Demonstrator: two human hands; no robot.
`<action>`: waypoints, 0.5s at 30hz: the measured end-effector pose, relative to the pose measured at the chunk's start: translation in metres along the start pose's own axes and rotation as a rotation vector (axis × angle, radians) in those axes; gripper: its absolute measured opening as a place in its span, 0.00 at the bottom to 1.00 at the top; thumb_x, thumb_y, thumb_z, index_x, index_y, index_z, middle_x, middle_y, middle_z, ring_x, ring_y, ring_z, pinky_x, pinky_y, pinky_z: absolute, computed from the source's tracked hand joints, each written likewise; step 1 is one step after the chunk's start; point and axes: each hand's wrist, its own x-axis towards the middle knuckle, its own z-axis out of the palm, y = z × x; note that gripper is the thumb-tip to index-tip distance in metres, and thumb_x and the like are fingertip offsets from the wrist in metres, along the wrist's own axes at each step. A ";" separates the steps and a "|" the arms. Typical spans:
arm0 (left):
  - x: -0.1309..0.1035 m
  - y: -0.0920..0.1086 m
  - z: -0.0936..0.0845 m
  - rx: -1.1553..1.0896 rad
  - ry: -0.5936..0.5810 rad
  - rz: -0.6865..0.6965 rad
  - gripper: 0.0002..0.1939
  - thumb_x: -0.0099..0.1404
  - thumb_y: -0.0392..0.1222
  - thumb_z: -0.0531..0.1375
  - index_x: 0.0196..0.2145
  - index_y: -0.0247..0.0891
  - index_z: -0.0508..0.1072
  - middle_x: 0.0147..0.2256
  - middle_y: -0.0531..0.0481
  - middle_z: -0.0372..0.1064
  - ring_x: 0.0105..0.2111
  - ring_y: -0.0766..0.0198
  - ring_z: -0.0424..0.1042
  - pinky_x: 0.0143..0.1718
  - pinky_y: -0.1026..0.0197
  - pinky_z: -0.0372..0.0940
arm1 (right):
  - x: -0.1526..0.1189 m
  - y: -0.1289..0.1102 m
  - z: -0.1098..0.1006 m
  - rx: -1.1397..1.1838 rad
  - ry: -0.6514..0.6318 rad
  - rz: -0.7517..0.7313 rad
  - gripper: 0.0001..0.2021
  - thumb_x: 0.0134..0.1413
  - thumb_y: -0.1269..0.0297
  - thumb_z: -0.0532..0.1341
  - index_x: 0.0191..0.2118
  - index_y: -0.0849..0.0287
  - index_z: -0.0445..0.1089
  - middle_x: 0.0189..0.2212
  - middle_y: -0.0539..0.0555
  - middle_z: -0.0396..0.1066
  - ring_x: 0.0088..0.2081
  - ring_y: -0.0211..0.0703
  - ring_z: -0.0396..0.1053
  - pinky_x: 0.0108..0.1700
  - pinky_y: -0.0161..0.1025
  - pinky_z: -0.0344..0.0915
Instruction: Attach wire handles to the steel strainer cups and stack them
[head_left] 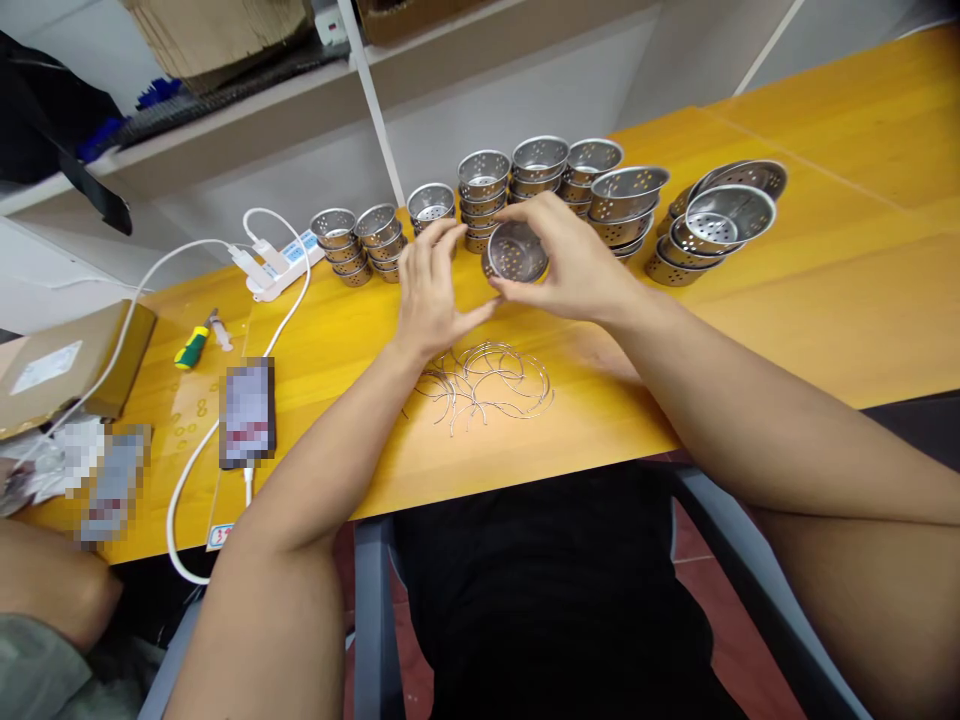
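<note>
My right hand (559, 262) grips a perforated metal cup (517, 254) by its rim, its mouth tilted toward me. Just left of that cup, my left hand (435, 290) has its fingers apart, with nothing seen in it. Behind both hands stand stacks of similar cups, among them a left stack (341, 245), a tall middle stack (482, 180) and a leaning right stack (679, 255). Below my hands, a loose pile of thin curved metal wires (487, 385) lies on the yellow wooden table (570, 440).
A white power strip (285, 268) with cables, a phone (247, 412), a green and yellow tool (192, 347) and a cardboard box (67, 365) are to the left. Another person's leg (52, 590) shows at lower left. A shelf (465, 40) runs behind the table.
</note>
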 end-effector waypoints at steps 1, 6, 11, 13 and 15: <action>0.000 -0.006 -0.003 0.015 0.042 -0.015 0.53 0.67 0.79 0.78 0.76 0.50 0.68 0.79 0.38 0.67 0.87 0.27 0.57 0.89 0.21 0.54 | -0.001 0.007 -0.003 -0.050 -0.018 0.043 0.35 0.71 0.48 0.78 0.76 0.53 0.75 0.71 0.68 0.76 0.74 0.78 0.73 0.80 0.66 0.70; -0.008 -0.049 0.001 0.007 0.209 -0.164 0.48 0.68 0.63 0.83 0.74 0.48 0.67 0.78 0.36 0.63 0.86 0.31 0.55 0.90 0.23 0.55 | -0.002 0.042 -0.006 -0.312 -0.322 0.286 0.32 0.62 0.57 0.80 0.69 0.59 0.79 0.64 0.69 0.80 0.63 0.77 0.81 0.69 0.65 0.78; -0.017 -0.071 0.017 -0.092 0.216 -0.457 0.53 0.58 0.47 0.90 0.70 0.48 0.65 0.73 0.35 0.67 0.79 0.35 0.70 0.86 0.26 0.63 | -0.001 0.050 -0.005 -0.512 -0.498 0.384 0.21 0.55 0.63 0.80 0.54 0.60 0.84 0.56 0.70 0.82 0.59 0.77 0.83 0.63 0.63 0.81; -0.016 -0.070 0.016 -0.119 0.184 -0.574 0.54 0.56 0.47 0.91 0.68 0.46 0.66 0.68 0.36 0.72 0.74 0.36 0.76 0.83 0.26 0.68 | -0.003 0.048 -0.008 -0.559 -0.525 0.381 0.19 0.54 0.66 0.80 0.51 0.61 0.85 0.56 0.72 0.82 0.60 0.80 0.82 0.62 0.64 0.82; -0.013 -0.065 0.012 -0.143 0.159 -0.658 0.50 0.54 0.48 0.91 0.64 0.44 0.69 0.62 0.38 0.78 0.69 0.38 0.81 0.79 0.28 0.73 | -0.005 0.043 -0.012 -0.556 -0.542 0.332 0.20 0.54 0.67 0.79 0.53 0.65 0.85 0.60 0.75 0.80 0.62 0.82 0.81 0.62 0.66 0.81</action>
